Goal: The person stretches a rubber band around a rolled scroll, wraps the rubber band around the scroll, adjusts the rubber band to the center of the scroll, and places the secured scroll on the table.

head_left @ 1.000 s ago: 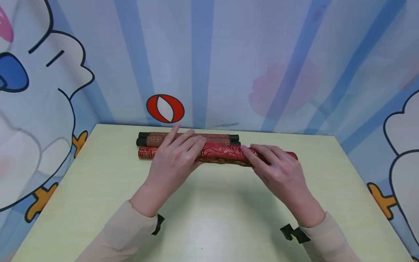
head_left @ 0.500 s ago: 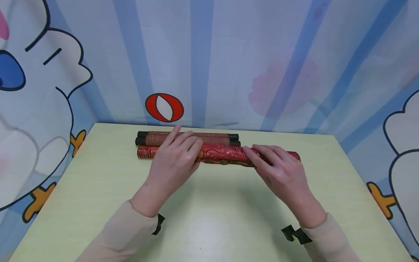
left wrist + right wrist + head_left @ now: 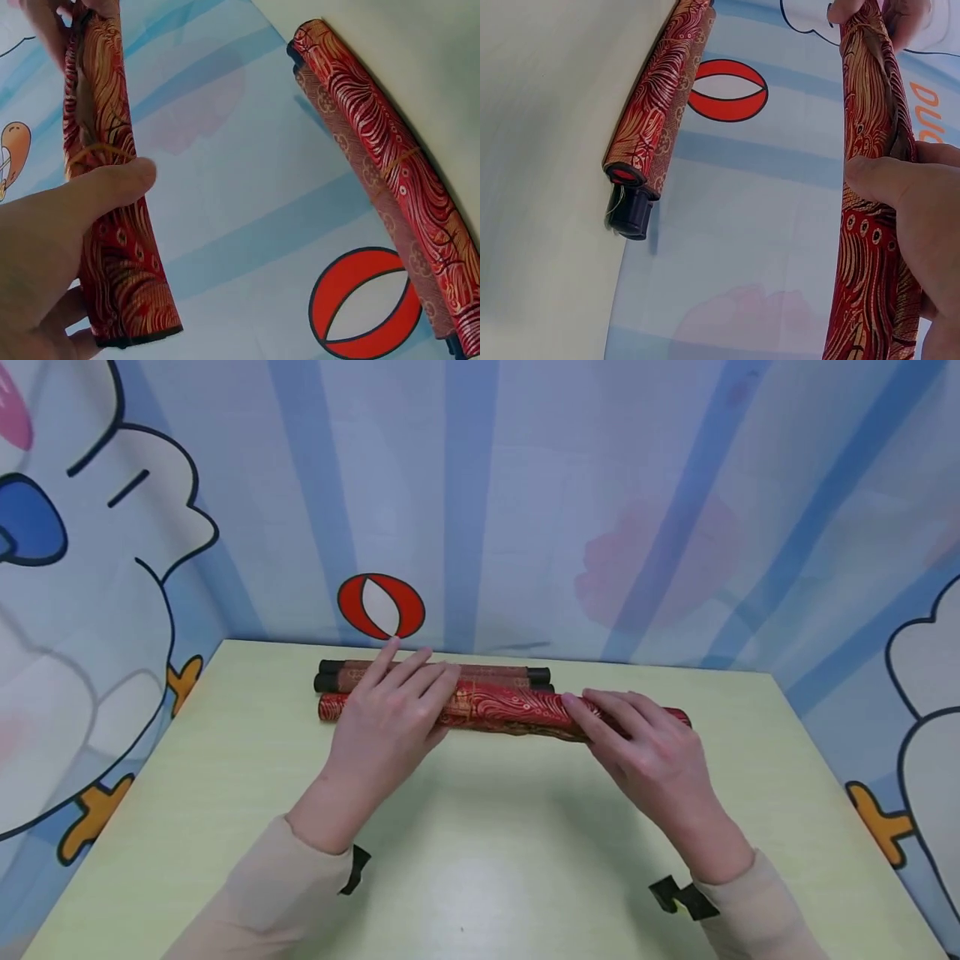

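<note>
Both hands hold a rolled-up piece of red and gold patterned cloth (image 3: pixel 517 710) above the table. My left hand (image 3: pixel 393 714) grips its left part, thumb on the near side; a thin band (image 3: pixel 105 148) circles the roll just beyond that thumb. Toward the other end, my right hand (image 3: pixel 648 747) grips the roll, its thumb (image 3: pixel 881 180) lying across the cloth. A second red patterned roll (image 3: pixel 375 127) lies on the table behind, also banded. Beside it are brown patterned rolls (image 3: pixel 360 679) with black ends. The held roll and left hand partly hide these.
The pale table (image 3: pixel 487 860) ends at a blue striped backdrop (image 3: pixel 525 510) with cartoon prints at the back and sides. The lying rolls are near the table's back edge. Black pieces (image 3: pixel 684 897) show at the cuffs.
My left hand has shifted slightly left and away from the right hand, still on the roll. The right hand has barely moved, and the rolls on the table stay put.
</note>
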A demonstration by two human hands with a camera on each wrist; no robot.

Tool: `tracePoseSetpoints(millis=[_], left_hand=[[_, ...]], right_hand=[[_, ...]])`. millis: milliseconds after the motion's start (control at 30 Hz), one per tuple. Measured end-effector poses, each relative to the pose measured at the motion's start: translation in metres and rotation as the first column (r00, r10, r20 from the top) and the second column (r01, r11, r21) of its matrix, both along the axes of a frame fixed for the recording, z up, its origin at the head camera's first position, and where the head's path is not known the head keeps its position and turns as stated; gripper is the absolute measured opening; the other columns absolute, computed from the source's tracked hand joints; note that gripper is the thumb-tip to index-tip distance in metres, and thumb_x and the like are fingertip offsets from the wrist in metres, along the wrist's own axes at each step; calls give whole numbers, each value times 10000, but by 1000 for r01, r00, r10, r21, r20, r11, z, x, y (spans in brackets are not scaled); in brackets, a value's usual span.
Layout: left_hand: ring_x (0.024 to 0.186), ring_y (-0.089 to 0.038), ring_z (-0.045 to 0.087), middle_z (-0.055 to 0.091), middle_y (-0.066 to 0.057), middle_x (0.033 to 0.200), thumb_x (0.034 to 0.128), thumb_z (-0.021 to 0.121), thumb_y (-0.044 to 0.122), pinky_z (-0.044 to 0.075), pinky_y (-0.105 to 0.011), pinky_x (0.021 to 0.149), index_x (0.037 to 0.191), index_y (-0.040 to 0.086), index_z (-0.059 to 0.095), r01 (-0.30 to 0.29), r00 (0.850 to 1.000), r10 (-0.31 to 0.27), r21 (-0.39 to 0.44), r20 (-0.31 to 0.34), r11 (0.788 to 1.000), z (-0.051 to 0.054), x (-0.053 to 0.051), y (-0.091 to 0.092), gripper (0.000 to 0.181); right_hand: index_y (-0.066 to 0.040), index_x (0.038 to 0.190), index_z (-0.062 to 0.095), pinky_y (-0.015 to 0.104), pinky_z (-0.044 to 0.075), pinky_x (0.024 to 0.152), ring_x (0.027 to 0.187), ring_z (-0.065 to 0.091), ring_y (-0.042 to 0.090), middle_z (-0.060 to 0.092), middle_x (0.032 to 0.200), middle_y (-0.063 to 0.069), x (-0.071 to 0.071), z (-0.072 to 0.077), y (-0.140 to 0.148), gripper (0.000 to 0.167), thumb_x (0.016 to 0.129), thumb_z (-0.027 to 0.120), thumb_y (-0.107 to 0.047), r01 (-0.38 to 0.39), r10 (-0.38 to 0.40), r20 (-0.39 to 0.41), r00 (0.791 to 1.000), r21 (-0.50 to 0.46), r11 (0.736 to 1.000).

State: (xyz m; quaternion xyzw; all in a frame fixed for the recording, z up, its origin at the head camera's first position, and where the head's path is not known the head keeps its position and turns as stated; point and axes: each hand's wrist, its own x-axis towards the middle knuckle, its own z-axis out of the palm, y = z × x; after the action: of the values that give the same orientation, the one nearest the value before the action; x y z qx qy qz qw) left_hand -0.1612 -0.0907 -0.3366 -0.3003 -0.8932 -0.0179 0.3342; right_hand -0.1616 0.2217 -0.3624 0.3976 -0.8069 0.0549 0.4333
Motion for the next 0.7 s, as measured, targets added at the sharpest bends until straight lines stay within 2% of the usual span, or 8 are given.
tracePoseSetpoints(millis=[233,400,500,600,700], left_hand=[[1185,-298,718,788,-99,1172,764,969,179,419,-518,1218,1206,49,757,34,998,-33,12,-53,999,-6,-2,9,507],[1173,-285,740,791,-107,1204,822,928,137,396,-516,1234,1248,44,764,35,996,-34,5,-87,999,-6,-1,19,465],[1217,-287,724,779,-102,1254,846,930,185,373,-531,1246,1317,57,745,41,996,-42,-19,-78,999,-6,0,18,522],[1303,-295,676,760,-92,1308,794,978,276,334,-541,1266,1386,82,716,38,998,-39,-33,-48,999,-5,1,10,676],[1347,-306,646,754,-94,1322,765,996,321,302,-539,1283,1405,89,707,36,999,-36,-33,0,999,-1,1,-1,740]], right_hand=[[-131,1405,719,509,643,699,946,738,365,772,1176,150,2,1,-4,344,1142,513,-209,-5,5,2,1000,-5,1000],[-138,1418,711,507,647,718,962,744,356,772,1191,148,0,0,-8,345,1137,521,-204,-8,8,9,1000,-7,1000],[-143,1444,690,500,647,733,982,744,349,766,1213,147,-1,-2,-7,355,1110,573,-174,-11,10,27,1000,7,1000],[-139,1463,672,496,648,738,999,743,352,761,1232,151,-1,-2,-4,405,1059,653,-122,-2,1,48,999,24,1000],[-135,1465,669,497,646,730,995,739,359,759,1233,154,-2,-3,-1,397,1070,635,-125,2,-4,49,999,32,999]])
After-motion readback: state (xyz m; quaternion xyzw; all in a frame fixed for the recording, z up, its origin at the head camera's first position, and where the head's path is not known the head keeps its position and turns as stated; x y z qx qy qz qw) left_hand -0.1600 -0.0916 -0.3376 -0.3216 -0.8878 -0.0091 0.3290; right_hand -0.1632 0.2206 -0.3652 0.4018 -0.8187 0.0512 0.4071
